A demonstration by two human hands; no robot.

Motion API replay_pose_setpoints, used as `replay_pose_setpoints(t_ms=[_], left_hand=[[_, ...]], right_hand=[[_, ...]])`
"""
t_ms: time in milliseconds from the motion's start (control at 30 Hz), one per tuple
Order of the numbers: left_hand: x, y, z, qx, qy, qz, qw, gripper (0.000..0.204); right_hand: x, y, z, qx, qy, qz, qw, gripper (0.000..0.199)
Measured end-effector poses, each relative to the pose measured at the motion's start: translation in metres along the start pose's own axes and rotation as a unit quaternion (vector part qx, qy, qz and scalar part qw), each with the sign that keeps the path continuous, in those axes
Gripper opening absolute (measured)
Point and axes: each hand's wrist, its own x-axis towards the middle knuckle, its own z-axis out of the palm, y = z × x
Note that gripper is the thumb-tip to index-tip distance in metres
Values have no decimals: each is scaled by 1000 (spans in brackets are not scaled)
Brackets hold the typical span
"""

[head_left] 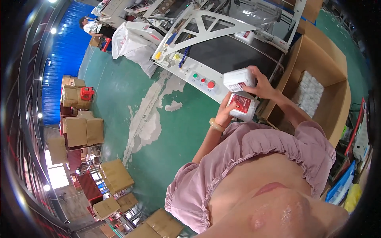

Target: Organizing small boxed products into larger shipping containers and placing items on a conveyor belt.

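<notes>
My left hand [224, 111], a pale bangle on its wrist, is closed around a white pack with a red label [243, 106]. Just above it, my right hand [260, 84] grips a second white pack [237, 79], which is tilted and shows a small red patch near its lower edge. The two packs are close together in front of my chest, beside the front edge of a machine. A similar white pack [244, 36] lies on the machine's black belt [222, 53], under a white slotted arm.
An open cardboard carton [291, 75] stands to my right, with several white packs [308, 93] in it. The machine's front panel [190, 73] carries green and red buttons. A white sack [133, 45] sits at the machine's far left. Stacked boxes [83, 131] line the left; a person [94, 28] stands far back.
</notes>
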Motion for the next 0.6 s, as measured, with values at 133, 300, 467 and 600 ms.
replay_pose_setpoints(t_ms=[133, 300, 467, 600], left_hand=[[-1, 14, 12, -5, 9, -27, 1000, 72], [-8, 17, 6, -36, 34, -3, 999, 66], [-11, 13, 2, -51, 56, -5, 997, 62], [-16, 15, -2, -58, 67, 11, 996, 61]], right_hand=[[18, 55, -16, 132, 49, 41, 989, 71], [52, 97, -78, 63, 223, 238, 943, 78], [61, 166, -126, -61, 402, 465, 786, 82], [58, 197, -125, -34, 404, 520, 752, 78]])
